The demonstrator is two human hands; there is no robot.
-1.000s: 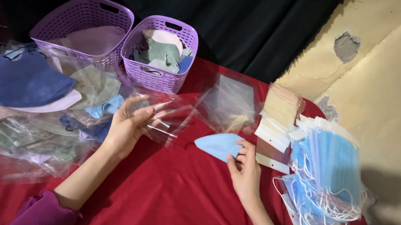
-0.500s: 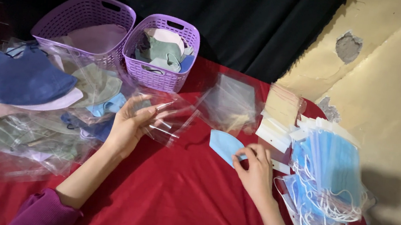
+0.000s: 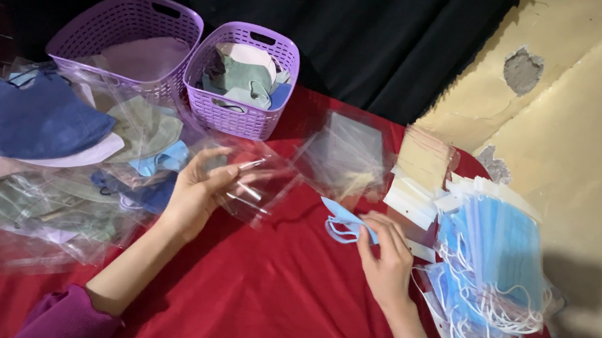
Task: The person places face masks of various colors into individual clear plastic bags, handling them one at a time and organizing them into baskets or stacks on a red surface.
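Light-blue face mask [image 3: 344,223], folded narrow, ear loops bunched beneath it, pinched at its right end by the right-hand fingers [image 3: 369,233], sticking out up-left of them just over the red cloth. Clear plastic sleeve [image 3: 258,183], empty, crinkled and glossy, held by the left-hand fingers [image 3: 221,176], spreading to their right.

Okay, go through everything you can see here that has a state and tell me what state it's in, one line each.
Left hand: holds a clear plastic sleeve, open.
Right hand: pinches a folded light blue face mask.
Left purple plastic basket: upright, nearly empty.
Right purple plastic basket: upright, filled with masks.
Stack of blue surgical masks: piled flat, loops dangling.
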